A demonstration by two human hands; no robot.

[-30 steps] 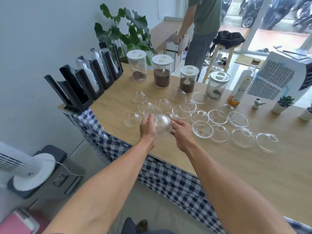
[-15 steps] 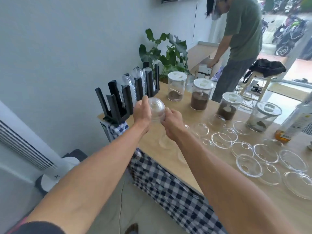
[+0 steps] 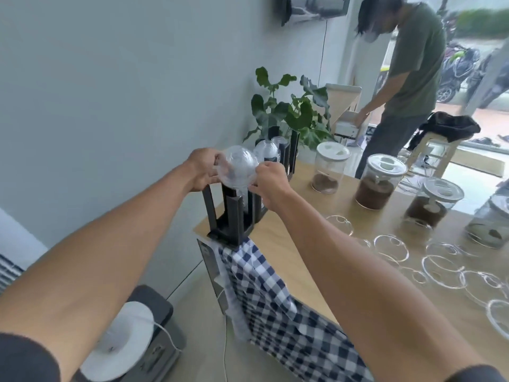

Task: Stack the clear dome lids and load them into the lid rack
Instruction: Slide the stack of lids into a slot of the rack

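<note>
Pale wall and a bright glass front bound the room; a wooden tabletop [image 3: 308,244] with a checked cloth [image 3: 275,304] hanging off its near end carries the work. Both hands are raised over that end. The left hand [image 3: 202,169] and the right hand [image 3: 271,179] grip one stack of clear dome lids [image 3: 238,168] between them, fingers curled on its opposite sides, domes toward the camera and upward.

Directly below the hands stands the black lid rack [image 3: 234,216], its row of upright dividers running away from the hands along the wall edge. Its farther slots already hold lids [image 3: 267,151]; the nearest slot, straight under the stack, looks free. In my judgement the coming move turns on this: the stack must drop straight down between the two nearest uprights, its long axis lined up with the slot. Neither hand is clearly nearer; both sit just above the uprights.

Loose lids [image 3: 438,267] lie on the tabletop, right of the right hand. Lidded jars [image 3: 378,181] stand beyond. No writing or brand is readable.
</note>
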